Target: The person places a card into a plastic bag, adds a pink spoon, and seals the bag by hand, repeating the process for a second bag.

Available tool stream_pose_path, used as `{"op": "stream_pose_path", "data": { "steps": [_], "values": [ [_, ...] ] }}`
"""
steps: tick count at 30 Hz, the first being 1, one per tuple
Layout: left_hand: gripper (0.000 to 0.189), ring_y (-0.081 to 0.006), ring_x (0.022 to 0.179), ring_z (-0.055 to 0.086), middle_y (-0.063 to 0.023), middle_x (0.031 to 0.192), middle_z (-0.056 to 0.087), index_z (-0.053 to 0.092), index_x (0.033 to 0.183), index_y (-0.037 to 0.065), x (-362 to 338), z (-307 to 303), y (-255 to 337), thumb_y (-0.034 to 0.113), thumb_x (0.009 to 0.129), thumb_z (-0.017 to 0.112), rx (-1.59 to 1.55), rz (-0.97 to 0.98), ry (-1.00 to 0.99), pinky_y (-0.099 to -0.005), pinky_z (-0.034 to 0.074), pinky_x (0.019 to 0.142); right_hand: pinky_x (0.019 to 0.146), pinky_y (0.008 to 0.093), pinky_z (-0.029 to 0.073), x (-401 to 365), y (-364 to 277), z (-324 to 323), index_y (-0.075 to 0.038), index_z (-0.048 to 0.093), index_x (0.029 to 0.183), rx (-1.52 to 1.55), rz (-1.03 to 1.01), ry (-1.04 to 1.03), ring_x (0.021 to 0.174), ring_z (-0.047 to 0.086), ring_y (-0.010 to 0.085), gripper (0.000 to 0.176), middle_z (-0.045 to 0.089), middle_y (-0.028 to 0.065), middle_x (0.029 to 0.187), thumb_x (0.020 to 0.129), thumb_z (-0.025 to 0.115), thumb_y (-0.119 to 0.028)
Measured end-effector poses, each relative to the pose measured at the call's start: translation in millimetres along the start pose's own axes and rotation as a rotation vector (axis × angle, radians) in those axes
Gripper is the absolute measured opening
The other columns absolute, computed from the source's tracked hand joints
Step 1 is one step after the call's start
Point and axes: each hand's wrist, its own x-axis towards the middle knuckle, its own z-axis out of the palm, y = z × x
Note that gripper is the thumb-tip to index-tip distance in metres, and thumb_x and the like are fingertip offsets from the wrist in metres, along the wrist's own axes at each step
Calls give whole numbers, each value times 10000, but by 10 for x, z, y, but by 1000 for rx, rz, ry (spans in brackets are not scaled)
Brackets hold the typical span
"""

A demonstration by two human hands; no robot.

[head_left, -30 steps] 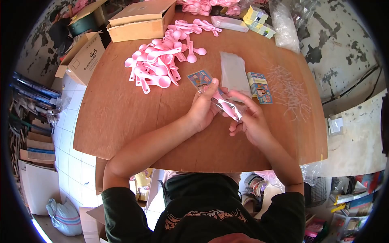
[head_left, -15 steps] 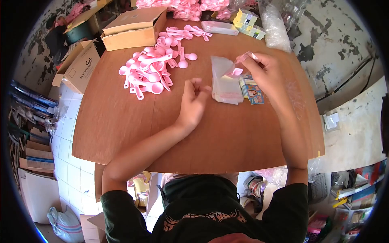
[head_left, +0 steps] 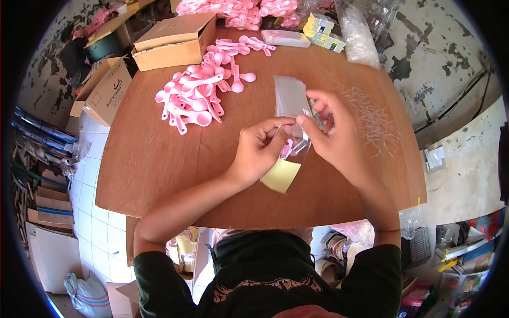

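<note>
My left hand (head_left: 259, 148) pinches the upper edge of a small clear plastic bag (head_left: 303, 150) between thumb and fingers. A pink measuring spoon (head_left: 287, 149) shows through the plastic, partly behind my fingers. At the bag's lower end is a pale yellow card (head_left: 281, 176). My right hand (head_left: 335, 132) is at the same edge, thumb tip close to my left fingertips, index finger spread away from the thumb. Just beyond lies a stack of flat clear bags (head_left: 290, 94). Printed cards (head_left: 314, 109) beside it are mostly hidden by my right hand.
Pink measuring spoons (head_left: 197, 95) lie heaped at the left middle of the wooden table (head_left: 159, 175). Thin clear strips (head_left: 377, 124) are scattered on the right. At the back are a cardboard box (head_left: 172, 45), stacked yellow cards (head_left: 323, 34) and a plastic roll (head_left: 358, 34).
Both hands have come together nearer my body. My left hand, empty before, now grips the bag with the spoon. My right hand has moved down from above the stack, and its fingers have spread.
</note>
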Motion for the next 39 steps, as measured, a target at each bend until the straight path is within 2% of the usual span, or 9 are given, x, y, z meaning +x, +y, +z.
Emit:
{"op": "stream_pose_path", "data": {
  "steps": [4,18,21,23,27,32,34,37,39],
  "values": [
    [245,-32,602,556,-54,740,671,617,1136,-15,-30,4,-28,45,913,534,251,27,-49,-224,467,529,571,319,454,-77,41,-80,-107,655,783,-304,-509,54,713,542,197,118,530,14,799,688,725,-102],
    [232,-89,522,561,-98,681,632,642,1032,-11,-40,14,-102,-41,823,549,707,320,-289,-258,453,504,548,325,453,-193,256,-112,-55,598,708,-437,-461,-197,681,541,211,78,503,42,731,653,653,-47],
    [294,-82,539,574,-90,702,650,633,1105,3,-23,-11,-155,-47,831,541,629,239,-294,-243,466,525,552,309,447,-221,395,-108,-44,590,702,-154,-321,-199,638,540,190,23,506,38,682,696,612,-39],
    [323,-64,609,589,-62,768,676,609,1172,6,-4,-58,-144,-40,865,520,578,191,-330,-220,472,573,572,297,443,-295,462,-90,-49,558,686,458,428,-214,626,542,158,92,526,21,672,773,584,-71],
    [294,-63,785,607,-56,915,677,543,1233,-14,14,-69,-224,36,948,495,172,-111,-193,-203,475,681,612,282,459,-271,1153,-220,-55,584,761,1153,669,37,648,553,124,148,587,17,735,847,566,-174],
    [315,-54,768,595,-75,873,679,489,1246,-45,60,-44,-198,69,955,522,34,-69,-21,-201,477,667,591,365,499,-76,2394,-978,-55,638,819,314,620,549,662,615,223,208,647,85,750,847,579,-252],
    [312,-59,766,601,-79,865,680,492,1241,-48,55,-27,-200,68,953,526,53,-74,-19,-204,481,666,617,407,513,-113,2484,-1199,-41,650,846,-846,351,414,731,652,308,162,667,155,764,814,599,-191],
    [299,-74,763,617,-90,855,681,509,1215,-54,60,-19,-216,82,950,539,61,-61,10,-212,492,656,650,410,519,-228,2522,-1348,-45,664,871,-842,263,-196,800,668,291,115,668,177,804,826,595,-125],
    [276,-145,764,662,-92,866,676,540,1153,-38,64,-56,-239,144,947,559,84,-70,-4,-257,532,669,670,402,520,-256,2913,-1403,-40,672,877,-708,121,-196,785,669,292,121,670,168,791,816,572,-73]
  ]
}}
